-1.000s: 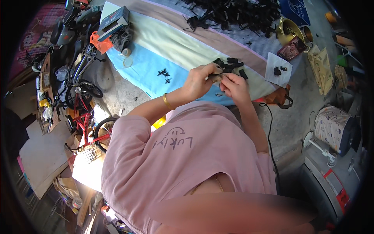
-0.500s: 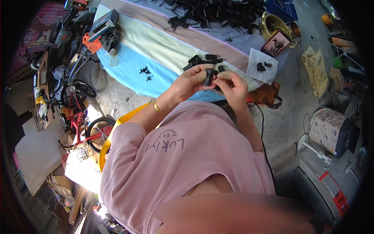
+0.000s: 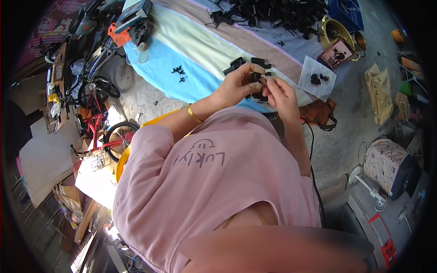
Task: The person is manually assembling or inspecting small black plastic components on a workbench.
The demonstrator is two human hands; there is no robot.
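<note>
My left hand (image 3: 236, 85) holds a small black plastic part (image 3: 257, 77) between thumb and forefinger, above the near edge of the striped cloth (image 3: 200, 54). Close against it, my right hand (image 3: 281, 94) has its fingers pinched together at the part's side; whatever they grip is too small to name. Just beyond the hands lie black plastic pieces (image 3: 234, 65), one of them a short black bar (image 3: 257, 60). Several tiny black pieces (image 3: 179, 73) rest on the blue stripe to the left. A white sheet (image 3: 314, 93) bearing a few black bits lies to the right.
A heap of black parts (image 3: 277, 13) covers the far side. At the right stand a brass pot (image 3: 324, 34) and a red-edged device (image 3: 336, 53). A brown bag (image 3: 318, 113) and a black cable (image 3: 312, 150) are near my right arm. Bicycles (image 3: 95, 123) stand left.
The view has shifted, so the scene sits slightly further right. My right fingers have closed into a pinch beside the part, and my left hand has turned the black part between its fingers.
</note>
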